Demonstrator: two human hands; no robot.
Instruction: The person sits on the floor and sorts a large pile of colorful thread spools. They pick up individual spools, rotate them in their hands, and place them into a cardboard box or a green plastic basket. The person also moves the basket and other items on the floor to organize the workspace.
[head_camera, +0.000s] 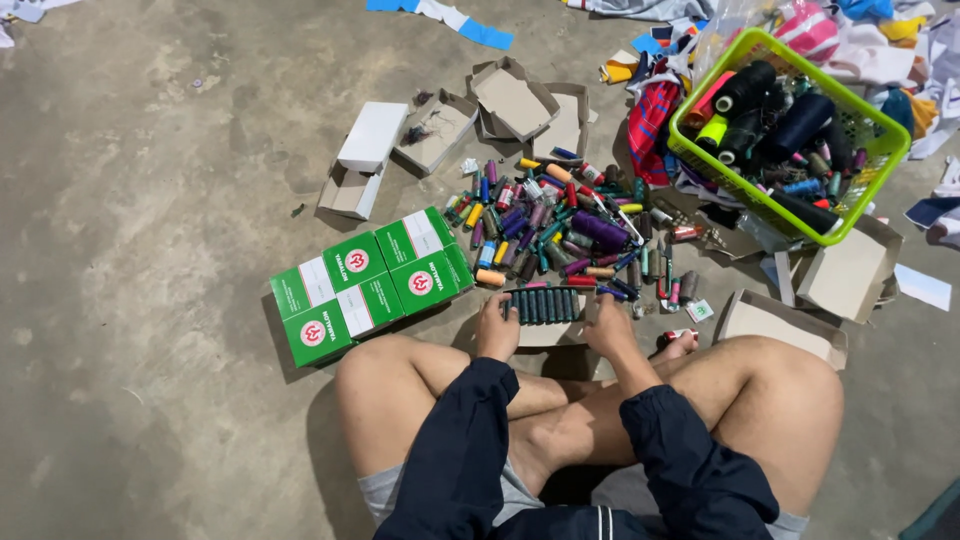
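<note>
I sit cross-legged on a concrete floor. A row of dark thread spools (545, 305) lies side by side in a small open cardboard box (550, 333) in front of my legs. My left hand (496, 325) grips the left end of that row and box. My right hand (608, 322) grips the right end. Just beyond my hands lies a scattered pile of small thread spools (560, 230) in purple, red, blue, yellow and green.
Several green and white boxes (365, 280) sit packed together at the left. Empty open cardboard boxes (440, 130) lie behind the pile, and more (790, 325) at the right. A lime green basket (850, 225) holds large thread cones. Fabric scraps (655, 110) lie at the back right.
</note>
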